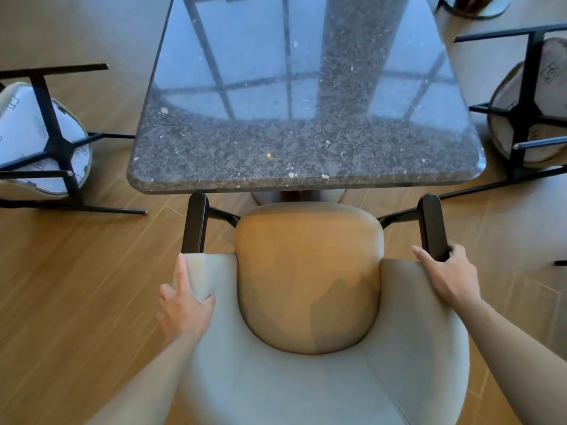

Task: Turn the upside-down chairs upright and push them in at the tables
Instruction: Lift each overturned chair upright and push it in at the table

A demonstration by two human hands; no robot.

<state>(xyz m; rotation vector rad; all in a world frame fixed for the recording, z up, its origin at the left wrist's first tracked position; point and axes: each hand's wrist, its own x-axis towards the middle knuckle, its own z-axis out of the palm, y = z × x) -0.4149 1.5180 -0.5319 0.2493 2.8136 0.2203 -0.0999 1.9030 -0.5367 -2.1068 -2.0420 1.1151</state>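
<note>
An upright armchair with a grey shell, tan seat cushion and black armrests stands right below me, its front at the near edge of the dark speckled stone table. My left hand grips the left side of the chair's grey backrest. My right hand holds the right side where the black armrest meets the backrest. On the floor left of the table, a chair lies overturned with its black legs pointing up and sideways. Another overturned chair lies to the right of the table.
The floor is wood-look planks. The table's round pedestal base shows just under its near edge. A second round base sits at the top right corner. A black leg tip pokes in at the right edge.
</note>
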